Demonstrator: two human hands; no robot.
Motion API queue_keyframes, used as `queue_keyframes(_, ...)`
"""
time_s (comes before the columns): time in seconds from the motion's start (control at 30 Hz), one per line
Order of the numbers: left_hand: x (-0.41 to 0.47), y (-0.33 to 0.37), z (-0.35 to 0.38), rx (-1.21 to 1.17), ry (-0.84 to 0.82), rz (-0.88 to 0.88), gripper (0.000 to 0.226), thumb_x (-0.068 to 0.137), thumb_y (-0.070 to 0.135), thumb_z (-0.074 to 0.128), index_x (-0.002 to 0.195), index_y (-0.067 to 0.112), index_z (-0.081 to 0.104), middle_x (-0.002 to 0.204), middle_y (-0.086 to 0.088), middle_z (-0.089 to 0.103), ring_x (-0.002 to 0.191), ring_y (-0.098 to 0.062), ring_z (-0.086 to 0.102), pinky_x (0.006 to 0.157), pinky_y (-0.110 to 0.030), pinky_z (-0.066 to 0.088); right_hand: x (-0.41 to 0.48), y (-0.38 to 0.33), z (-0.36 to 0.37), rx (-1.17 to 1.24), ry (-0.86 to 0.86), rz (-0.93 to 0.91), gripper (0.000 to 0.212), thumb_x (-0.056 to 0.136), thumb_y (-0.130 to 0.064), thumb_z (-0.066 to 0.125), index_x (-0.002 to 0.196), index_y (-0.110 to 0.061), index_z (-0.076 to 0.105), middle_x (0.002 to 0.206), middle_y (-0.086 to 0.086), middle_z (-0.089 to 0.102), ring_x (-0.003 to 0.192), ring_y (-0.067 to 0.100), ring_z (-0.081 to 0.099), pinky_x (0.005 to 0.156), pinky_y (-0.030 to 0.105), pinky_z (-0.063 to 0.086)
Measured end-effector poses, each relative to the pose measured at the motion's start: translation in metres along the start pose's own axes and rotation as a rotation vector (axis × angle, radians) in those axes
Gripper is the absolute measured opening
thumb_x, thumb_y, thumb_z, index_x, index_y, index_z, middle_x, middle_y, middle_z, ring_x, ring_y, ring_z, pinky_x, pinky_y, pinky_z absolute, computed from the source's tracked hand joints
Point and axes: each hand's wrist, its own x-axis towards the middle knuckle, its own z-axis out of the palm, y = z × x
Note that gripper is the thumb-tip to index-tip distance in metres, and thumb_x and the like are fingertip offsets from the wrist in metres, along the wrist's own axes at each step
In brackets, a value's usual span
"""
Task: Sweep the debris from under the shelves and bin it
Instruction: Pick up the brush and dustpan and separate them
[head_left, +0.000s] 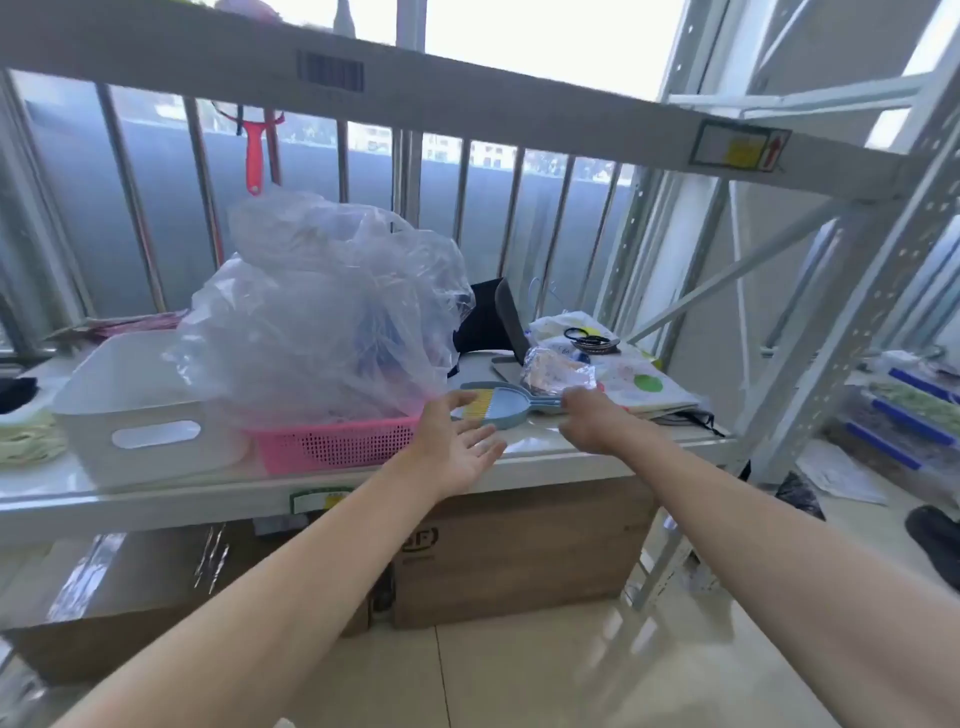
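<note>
The left hand (457, 441) has open fingers just touching the little blue dustpan (498, 410) on the shelf (597, 457), the right hand (587, 415) looks curled near its handle, and a clumsy grab could knock the plastic bag (322, 312) beside the fingers

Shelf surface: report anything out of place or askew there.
A big crumpled clear plastic bag bulges out of the pink basket, spilling over its rim. The blue dustpan lies flat among clutter, the left hand open beside it.

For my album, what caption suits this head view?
Both hands, left and right, reach for a blue dustpan on the shelf.
</note>
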Motion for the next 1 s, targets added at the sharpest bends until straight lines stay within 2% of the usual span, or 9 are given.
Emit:
queue_keyframes(0.17, 0.025, 0.008, 0.005, -0.197, -0.008, -0.025, 0.073, 0.089, 0.019, 0.059, 0.149, -0.004, 0.024, 0.152, -0.026, 0.030, 0.140, -0.038, 0.032, 0.114, -0.041, 0.033, 0.047, 0.000, 0.012, 0.040, 0.093, -0.011, 0.043, 0.087, -0.007, 0.051, 0.130, -0.009, 0.049, 0.126, 0.015, 0.055, 0.113, 0.031, 0.053, 0.092, 0.038, 0.043)
queue_keyframes(0.33, 0.058, -0.002, 0.012, -0.206, 0.036, -0.070, 0.069, 0.090, 0.011, 0.055, 0.146, -0.010, 0.022, 0.151, -0.030, 0.028, 0.141, -0.040, 0.030, 0.117, -0.041, 0.030, 0.079, 0.012, 0.024, -0.087, -0.013, -0.029, 0.047, 0.087, -0.014, 0.053, 0.134, -0.012, 0.046, 0.131, 0.014, 0.052, 0.120, 0.032, 0.051, 0.095, 0.041, 0.042)
queue_keyframes(0.37, 0.062, -0.004, 0.014, -0.202, 0.042, -0.080, 0.069, 0.090, 0.010, 0.054, 0.146, -0.010, 0.020, 0.151, -0.031, 0.027, 0.140, -0.042, 0.030, 0.117, -0.042, 0.029, 0.084, 0.015, 0.025, -0.093, -0.016, -0.043, 0.042, 0.086, -0.013, 0.053, 0.128, -0.013, 0.050, 0.126, 0.013, 0.054, 0.116, 0.032, 0.053, 0.091, 0.041, 0.043)
queue_keyframes(0.43, 0.070, -0.008, 0.012, -0.182, 0.049, -0.089, 0.068, 0.090, 0.011, 0.053, 0.145, -0.010, 0.020, 0.150, -0.033, 0.027, 0.140, -0.043, 0.029, 0.117, -0.043, 0.029, 0.089, 0.019, 0.027, -0.049, -0.007, -0.052, 0.012, 0.084, -0.010, 0.053, 0.093, -0.014, 0.059, 0.100, 0.011, 0.061, 0.096, 0.030, 0.059, 0.074, 0.035, 0.045)
queue_keyframes(0.5, 0.072, -0.009, 0.009, -0.185, 0.044, -0.085, 0.069, 0.089, 0.013, 0.052, 0.146, -0.008, 0.021, 0.151, -0.033, 0.025, 0.142, -0.042, 0.027, 0.117, -0.043, 0.028, 0.090, 0.020, 0.029, 0.004, 0.036, -0.055, 0.024, 0.083, -0.005, 0.055, 0.063, -0.018, 0.050, 0.069, 0.004, 0.052, 0.071, 0.024, 0.055, 0.057, 0.029, 0.039)
queue_keyframes(0.57, 0.069, -0.010, 0.005, -0.182, 0.035, -0.082, 0.074, 0.088, 0.017, 0.052, 0.148, -0.008, 0.017, 0.154, -0.029, 0.022, 0.145, -0.037, 0.022, 0.119, -0.041, 0.023, 0.085, 0.018, 0.030, 0.063, 0.072, -0.042, 0.031, 0.079, -0.002, 0.060, 0.056, -0.018, 0.047, 0.060, 0.002, 0.046, 0.060, 0.021, 0.049, 0.053, 0.027, 0.039)
queue_keyframes(0.73, 0.062, -0.018, 0.002, -0.104, 0.022, -0.051, 0.073, 0.090, 0.023, 0.052, 0.151, -0.003, 0.021, 0.157, -0.021, 0.024, 0.147, -0.029, 0.022, 0.121, -0.038, 0.019, 0.051, 0.010, 0.026, 0.183, 0.117, 0.061, 0.003, 0.068, -0.009, 0.065, 0.066, -0.011, 0.065, 0.061, 0.003, 0.061, 0.064, 0.020, 0.062, 0.062, 0.033, 0.054)
queue_keyframes(0.9, 0.057, -0.031, 0.009, -0.134, 0.042, 0.050, 0.051, 0.094, 0.022, 0.052, 0.141, 0.002, 0.041, 0.145, -0.021, 0.044, 0.138, -0.028, 0.039, 0.119, -0.035, 0.025, 0.002, 0.013, 0.031, 0.381, 0.234, 0.115, 0.012, 0.075, -0.018, 0.073, 0.066, -0.011, 0.070, 0.061, 0.001, 0.062, 0.061, 0.015, 0.057, 0.055, 0.027, 0.044)
queue_keyframes(1.0, 0.054, -0.039, 0.002, -0.128, -0.003, 0.101, 0.037, 0.099, 0.024, 0.048, 0.131, 0.005, 0.049, 0.135, -0.021, 0.054, 0.129, -0.029, 0.050, 0.117, -0.037, 0.029, -0.024, 0.017, 0.041, 0.463, 0.302, 0.103, 0.012, 0.079, -0.023, 0.075, 0.082, -0.012, 0.073, 0.073, 0.001, 0.068, 0.067, 0.012, 0.060, 0.058, 0.024, 0.046)
